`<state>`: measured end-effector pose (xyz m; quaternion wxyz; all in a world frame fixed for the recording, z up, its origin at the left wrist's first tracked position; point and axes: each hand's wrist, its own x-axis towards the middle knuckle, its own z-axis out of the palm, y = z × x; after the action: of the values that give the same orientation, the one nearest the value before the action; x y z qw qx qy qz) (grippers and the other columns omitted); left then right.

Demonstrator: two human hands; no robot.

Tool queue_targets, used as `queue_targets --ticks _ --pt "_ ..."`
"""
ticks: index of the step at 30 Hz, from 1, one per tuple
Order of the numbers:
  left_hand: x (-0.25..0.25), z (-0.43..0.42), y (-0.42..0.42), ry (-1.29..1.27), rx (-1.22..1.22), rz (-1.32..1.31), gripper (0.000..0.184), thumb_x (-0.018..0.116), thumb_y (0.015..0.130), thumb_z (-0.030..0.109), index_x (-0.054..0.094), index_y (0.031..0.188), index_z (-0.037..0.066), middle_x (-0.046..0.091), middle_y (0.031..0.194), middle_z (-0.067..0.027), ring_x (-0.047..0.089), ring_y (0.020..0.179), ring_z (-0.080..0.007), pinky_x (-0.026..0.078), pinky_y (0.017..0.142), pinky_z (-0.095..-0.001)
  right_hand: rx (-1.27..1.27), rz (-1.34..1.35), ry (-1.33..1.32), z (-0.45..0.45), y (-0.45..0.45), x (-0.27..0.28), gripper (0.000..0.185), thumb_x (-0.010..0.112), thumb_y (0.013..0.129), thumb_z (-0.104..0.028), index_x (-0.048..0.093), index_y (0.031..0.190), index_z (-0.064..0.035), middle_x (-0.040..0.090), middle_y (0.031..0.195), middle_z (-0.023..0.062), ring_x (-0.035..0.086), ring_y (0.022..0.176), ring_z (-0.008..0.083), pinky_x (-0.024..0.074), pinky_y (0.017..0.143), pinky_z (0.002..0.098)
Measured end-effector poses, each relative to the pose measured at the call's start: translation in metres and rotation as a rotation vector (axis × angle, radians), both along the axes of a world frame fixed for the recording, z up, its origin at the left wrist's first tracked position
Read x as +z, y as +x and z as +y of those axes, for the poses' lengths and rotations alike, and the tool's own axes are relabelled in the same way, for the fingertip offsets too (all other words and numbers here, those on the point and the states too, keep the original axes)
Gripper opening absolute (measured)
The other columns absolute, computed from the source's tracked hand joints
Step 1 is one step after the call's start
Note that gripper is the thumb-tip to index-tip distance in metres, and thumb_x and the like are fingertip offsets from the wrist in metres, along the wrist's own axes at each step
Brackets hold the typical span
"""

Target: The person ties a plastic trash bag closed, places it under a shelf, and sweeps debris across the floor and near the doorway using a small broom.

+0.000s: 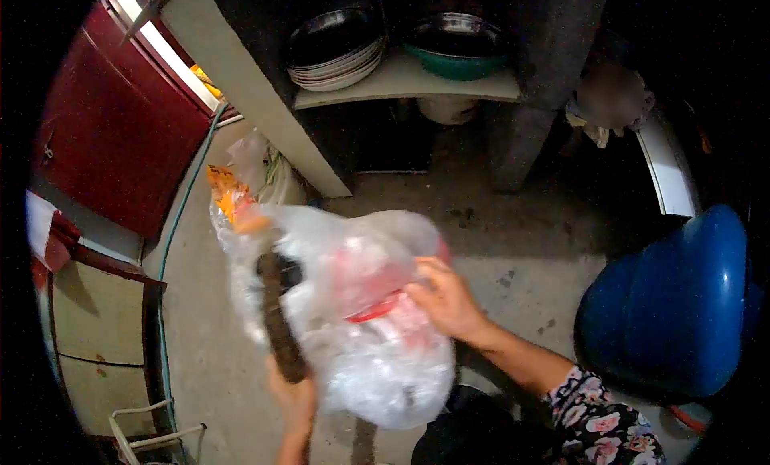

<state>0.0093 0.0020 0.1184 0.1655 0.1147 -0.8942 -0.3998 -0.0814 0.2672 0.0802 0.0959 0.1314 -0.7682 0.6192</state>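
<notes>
A bulky bundle of clear and white plastic bags [389, 377] fills the middle of the view, with red and pink patches showing through. My right hand [445, 301] is closed on the upper right of the bundle, its fingers pinching the plastic beside a red strip [375, 308]. On the other side, my left hand [293, 397] is closed round the lower end of a long, dark brown, stick-like thing [282, 325]. This thing stands nearly upright against the bags; blur hides its exact kind. Orange printed plastic [231, 196] sticks out at the bundle's upper left.
A shelf [409, 92] ahead bears stacked plates [337, 70] and a green basin [457, 64]. To the right stands a large blue plastic tub [666, 305]. A hose [170, 248] runs along the floor at left, near a dark red door [120, 120] and a white metal frame [152, 437].
</notes>
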Motion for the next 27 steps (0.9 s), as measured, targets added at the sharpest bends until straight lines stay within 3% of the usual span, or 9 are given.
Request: queue_targets --ticks 7,11,14,17,21,22,23,26,27 --pt "0.021 -0.152 0.063 -0.183 0.194 0.02 0.034 0.053 0.067 -0.007 0.051 0.101 -0.002 0.054 0.082 -0.0074 0.05 0.074 -0.0178 0.043 0.068 -0.0284 0.299 -0.012 -0.303 -0.215 0.002 -0.009 0.018 0.061 0.074 -0.004 0.051 0.088 0.0033 0.05 0.1 0.0196 0.05 0.095 0.0349 0.0412 0.084 0.0416" --pt "-0.016 -0.226 0.098 -0.209 0.299 -0.431 0.041 0.058 0.064 -0.009 0.053 0.104 -0.002 0.058 0.085 -0.0106 0.053 0.078 -0.0214 0.044 0.073 -0.0309 0.55 -0.195 -0.081 -0.291 0.008 -0.061 0.03 0.061 0.08 -0.013 0.051 0.103 0.0034 0.05 0.105 0.0214 0.05 0.101 0.0349 0.0407 0.088 0.0388" --pt "-0.043 -0.28 0.119 -0.262 0.356 -0.317 0.048 0.063 0.065 -0.009 0.05 0.111 -0.005 0.058 0.094 -0.0136 0.054 0.085 -0.0241 0.044 0.079 -0.0333 0.568 -0.174 0.035 -0.269 0.026 -0.058 0.042 0.061 0.081 -0.019 0.047 0.114 0.0015 0.049 0.111 0.0209 0.05 0.106 0.034 0.0402 0.091 0.0378" --pt "0.018 -0.216 0.09 -0.474 0.389 -0.029 0.055 0.059 0.071 -0.012 0.042 0.122 -0.006 0.054 0.106 -0.0149 0.053 0.092 -0.0253 0.044 0.084 -0.0339 0.559 -0.133 -0.084 -0.197 0.037 -0.026 0.053 0.062 0.082 -0.022 0.039 0.125 -0.0011 0.047 0.12 0.0199 0.048 0.111 0.032 0.0397 0.094 0.0369" --pt "0.057 -0.074 0.028 0.104 0.229 -0.187 0.05 0.061 0.075 0.003 0.044 0.121 -0.003 0.052 0.114 -0.0125 0.053 0.093 -0.0231 0.045 0.084 -0.0337 0.877 -0.524 -0.294 -0.137 0.05 -0.012 0.069 0.065 0.082 -0.019 0.026 0.137 -0.0045 0.043 0.127 0.0179 0.047 0.115 0.0275 0.0397 0.095 0.0374" --pt "0.033 -0.065 0.016 0.063 0.122 -0.314 0.047 0.063 0.075 0.01 0.048 0.118 -0.003 0.054 0.109 -0.0109 0.054 0.088 -0.0205 0.045 0.08 -0.0327 0.889 -0.5 -0.333 -0.131 0.055 -0.018 0.079 0.065 0.082 -0.013 0.013 0.141 -0.0071 0.045 0.123 0.0156 0.049 0.112 0.0233 0.0424 0.092 0.037" --pt "0.026 -0.022 -0.012 0.42 -0.011 -0.332 0.038 0.061 0.078 0.013 0.051 0.111 -0.003 0.057 0.097 -0.008 0.054 0.083 -0.0175 0.044 0.076 -0.0307 0.883 -0.504 -0.323 -0.122 0.057 -0.02 0.079 0.065 0.082 -0.013 0.013 0.141 -0.0071 0.045 0.123 0.0156 0.049 0.112 0.0233 0.0424 0.092 0.037" --pt "-0.032 0.046 -0.059 0.507 -0.159 -0.491 0.028 0.059 0.083 0.016 0.051 0.103 -0.002 0.057 0.087 -0.0047 0.053 0.074 -0.0135 0.046 0.068 -0.0277 0.646 -0.955 -0.449 -0.093 0.055 -0.034 0.077 0.058 0.084 -0.004 0.006 0.14 -0.0067 0.042 0.127 0.0162 0.046 0.115 0.0244 0.0487 0.084 0.0353" --pt "-0.05 0.07 -0.066 0.537 -0.206 -0.545 0.03 0.06 0.083 0.017 0.051 0.104 -0.002 0.057 0.085 -0.0047 0.053 0.073 -0.0129 0.046 0.067 -0.0281 0.507 -0.7 -0.478 -0.078 0.06 -0.066 0.071 0.054 0.084 -0.001 0.01 0.139 -0.0048 0.044 0.123 0.0168 0.048 0.112 0.0255 0.0488 0.083 0.0352"
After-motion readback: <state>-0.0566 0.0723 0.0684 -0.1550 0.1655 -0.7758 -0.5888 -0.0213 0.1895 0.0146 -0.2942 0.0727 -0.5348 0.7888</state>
